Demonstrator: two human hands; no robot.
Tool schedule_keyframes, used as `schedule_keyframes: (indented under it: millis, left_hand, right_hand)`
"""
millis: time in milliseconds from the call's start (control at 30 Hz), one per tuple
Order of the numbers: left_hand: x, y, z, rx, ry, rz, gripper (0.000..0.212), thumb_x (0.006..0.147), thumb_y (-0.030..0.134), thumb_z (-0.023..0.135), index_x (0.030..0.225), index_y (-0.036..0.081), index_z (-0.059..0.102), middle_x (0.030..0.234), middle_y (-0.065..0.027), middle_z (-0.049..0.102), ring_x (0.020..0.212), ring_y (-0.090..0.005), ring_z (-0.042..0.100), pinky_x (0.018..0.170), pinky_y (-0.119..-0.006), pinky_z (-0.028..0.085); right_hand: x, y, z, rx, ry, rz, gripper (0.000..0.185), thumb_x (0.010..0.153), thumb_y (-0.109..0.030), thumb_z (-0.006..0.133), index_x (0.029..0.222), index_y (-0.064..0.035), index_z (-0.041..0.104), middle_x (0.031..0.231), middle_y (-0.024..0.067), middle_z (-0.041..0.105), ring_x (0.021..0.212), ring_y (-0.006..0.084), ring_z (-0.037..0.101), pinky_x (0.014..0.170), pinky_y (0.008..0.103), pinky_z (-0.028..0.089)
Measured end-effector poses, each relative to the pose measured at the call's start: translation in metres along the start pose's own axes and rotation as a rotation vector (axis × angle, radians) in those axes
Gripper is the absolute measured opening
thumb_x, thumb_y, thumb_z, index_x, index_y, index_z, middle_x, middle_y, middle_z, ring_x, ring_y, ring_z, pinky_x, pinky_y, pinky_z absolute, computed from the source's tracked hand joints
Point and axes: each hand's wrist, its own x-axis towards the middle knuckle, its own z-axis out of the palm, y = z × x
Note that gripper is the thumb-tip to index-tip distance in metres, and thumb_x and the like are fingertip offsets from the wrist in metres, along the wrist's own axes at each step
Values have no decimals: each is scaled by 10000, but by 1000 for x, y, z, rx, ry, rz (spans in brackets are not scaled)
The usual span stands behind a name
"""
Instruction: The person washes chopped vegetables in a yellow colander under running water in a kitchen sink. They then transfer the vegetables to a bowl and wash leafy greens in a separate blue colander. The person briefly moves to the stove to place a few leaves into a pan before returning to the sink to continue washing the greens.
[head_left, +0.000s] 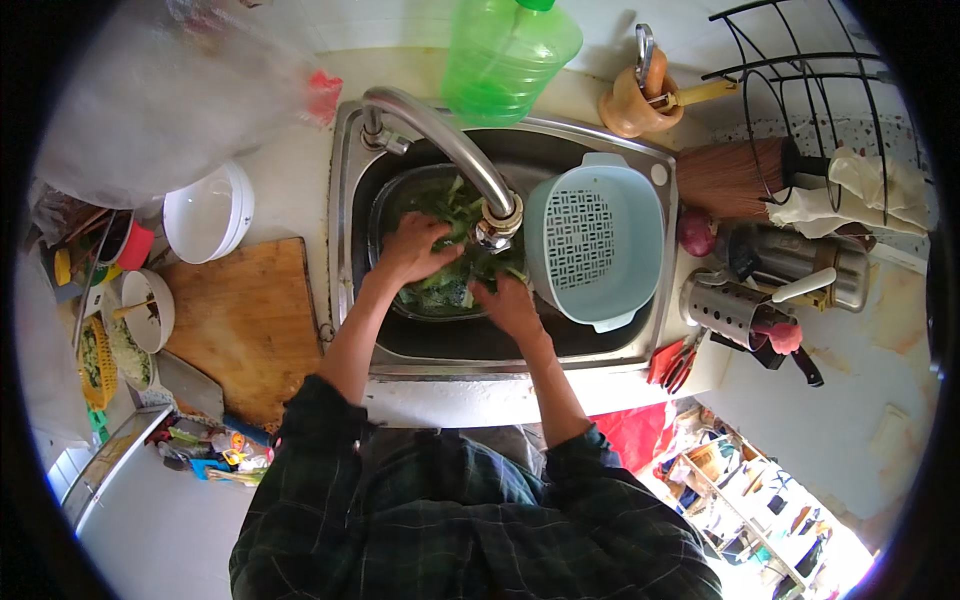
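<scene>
A see-through basin (376, 225) holds leafy greens (442, 289) in water, inside the stainless steel sink (342, 247). My left hand (420, 247) rests over the greens at the basin's left side, its fingers spread. At the basin's right front, the fingers of my right hand (510, 306) reach in among the leaves. Their tips are partly hidden, so I cannot tell whether they grip any. The curved metal faucet (450, 142) hangs above the basin and covers some greens. Right of it, a pale blue colander (637, 232) with a slotted bottom stands in the sink.
A wooden cutting board (247, 322), a cleaver (193, 382) and white bowls (206, 214) lie left. Behind the sink stands a green plastic jug (502, 67). To the right are red-handled scissors (680, 367), a perforated steel utensil holder (720, 304) and a red onion (697, 232).
</scene>
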Motion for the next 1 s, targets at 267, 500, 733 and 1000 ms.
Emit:
schedule_keyframes:
  millis: [267, 500, 733, 1000]
  left_hand:
    - [-61, 62, 4, 64, 142, -314, 1107, 639, 249, 810, 1441, 319, 51, 1488, -180, -81, 1318, -482, 153, 992, -541, 375]
    - [-1, 24, 48, 147, 135, -419, 946, 652, 94, 776, 1418, 252, 244, 1464, -183, 168, 1272, -454, 286, 922, -499, 467]
    - [-5, 19, 52, -366, 427, -398, 620, 724, 12, 659, 1301, 103, 449, 1346, -236, 358, 1136, -387, 479, 924, -466, 454]
    - [-85, 84, -8, -361, 717, -151, 573, 627, -6, 679, 1181, 9, 528, 1162, -213, 483, 1072, -396, 501, 895, -422, 436]
  right_hand:
    - [5, -9, -15, -221, 156, -232, 615, 733, -218, 694, 1239, 1, 422, 1291, 329, 366, 1006, 445, 547, 867, 454, 457]
    - [60, 40, 57, -489, -240, 154, 572, 668, -144, 714, 1172, -29, 469, 1034, 234, 597, 995, 399, 568, 827, 471, 467]
    - [61, 44, 59, -30, 68, 70, 634, 663, -26, 649, 1258, -41, 432, 1085, 183, 582, 1032, 323, 554, 873, 389, 445]
    - [1, -43, 15, 670, 145, 123, 815, 642, 154, 569, 1375, -101, 320, 1212, 80, 511, 1077, 211, 488, 902, 293, 401]
